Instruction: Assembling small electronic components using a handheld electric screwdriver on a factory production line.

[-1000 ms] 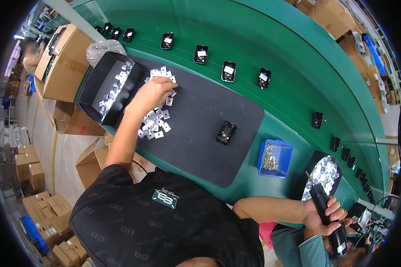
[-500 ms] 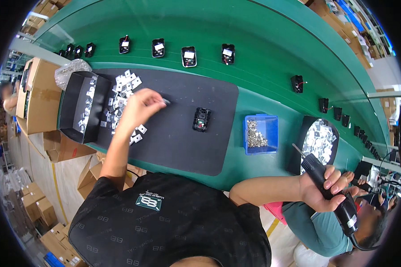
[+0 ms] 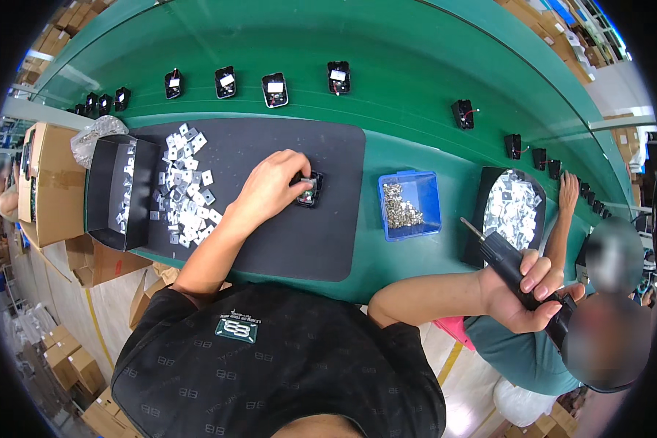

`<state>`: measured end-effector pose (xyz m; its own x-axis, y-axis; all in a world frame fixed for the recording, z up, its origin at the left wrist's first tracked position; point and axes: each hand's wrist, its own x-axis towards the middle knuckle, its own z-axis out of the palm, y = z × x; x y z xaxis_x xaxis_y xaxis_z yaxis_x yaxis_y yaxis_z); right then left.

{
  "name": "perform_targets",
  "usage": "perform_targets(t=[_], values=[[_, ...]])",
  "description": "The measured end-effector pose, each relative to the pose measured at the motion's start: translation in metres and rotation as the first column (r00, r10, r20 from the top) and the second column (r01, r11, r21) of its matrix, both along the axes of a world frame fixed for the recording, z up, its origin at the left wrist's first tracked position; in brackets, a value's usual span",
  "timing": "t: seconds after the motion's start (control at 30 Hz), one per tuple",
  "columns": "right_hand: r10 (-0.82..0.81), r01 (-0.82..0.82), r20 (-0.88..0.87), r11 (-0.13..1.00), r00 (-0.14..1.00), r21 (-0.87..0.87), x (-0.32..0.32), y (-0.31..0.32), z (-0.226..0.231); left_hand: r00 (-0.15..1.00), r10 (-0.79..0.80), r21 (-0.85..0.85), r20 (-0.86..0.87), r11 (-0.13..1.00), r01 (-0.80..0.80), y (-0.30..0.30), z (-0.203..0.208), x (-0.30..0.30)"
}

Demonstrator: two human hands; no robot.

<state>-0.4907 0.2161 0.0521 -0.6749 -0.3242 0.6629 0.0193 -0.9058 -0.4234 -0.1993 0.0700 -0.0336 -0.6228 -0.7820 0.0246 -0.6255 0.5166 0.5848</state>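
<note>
My left hand (image 3: 270, 184) reaches over the black mat, its fingertips at a small black plastic housing (image 3: 317, 187). Between thumb and fingers is a small metal plate, mostly hidden, set against the housing. My right hand (image 3: 524, 292) is wrapped round a black electric screwdriver (image 3: 502, 257), raised at the right with its bit pointing up and left. Left of the housing, a loose pile of square metal plates (image 3: 186, 186) with holes lies on the mat. Nearer the screwdriver tip stands a blue bin (image 3: 435, 212) holding small screws (image 3: 399, 208).
A black box (image 3: 142, 193) with some plates stands left of the mat (image 3: 299, 255); another black bin (image 3: 477, 219) of plates stands at right. Black housings (image 3: 274, 89) line the green belt (image 3: 387, 66) behind. A co-worker's arm (image 3: 558, 233) reaches in at right.
My left hand has moved right, from beside the plate pile to the housing, carrying a small plate. My right hand still holds the screwdriver. The co-worker's arm now reaches toward the belt. The view has shifted.
</note>
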Motion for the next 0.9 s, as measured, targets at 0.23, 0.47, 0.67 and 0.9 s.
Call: perform_targets(t=[0.23, 0.47, 0.67, 0.9], values=[[-0.022, 0.022, 0.007, 1.000, 1.000, -0.003, 0.000, -0.001, 0.002, 0.994, -0.039, 0.271, -0.102, 0.960, 0.066, -0.014, 0.000, -0.002], [-0.083, 0.083, 0.011, 0.996, 0.997, -0.038, 0.001, 0.005, 0.006, 0.924, -0.270, -0.070, -0.271, 0.963, 0.261, -0.003, 0.040, -0.096], [-0.085, 0.084, -0.052, 0.996, 0.995, -0.015, 0.009, 0.005, 0.004, 0.822, -0.495, -0.328, 0.283, 0.755, 0.568, 0.022, -0.022, -0.171], [-0.111, 0.114, 0.039, 0.990, 0.993, -0.088, 0.002, 0.015, 0.004, 0.676, -0.560, -0.117, 0.479, 0.723, 0.681, 0.035, -0.021, -0.182]])
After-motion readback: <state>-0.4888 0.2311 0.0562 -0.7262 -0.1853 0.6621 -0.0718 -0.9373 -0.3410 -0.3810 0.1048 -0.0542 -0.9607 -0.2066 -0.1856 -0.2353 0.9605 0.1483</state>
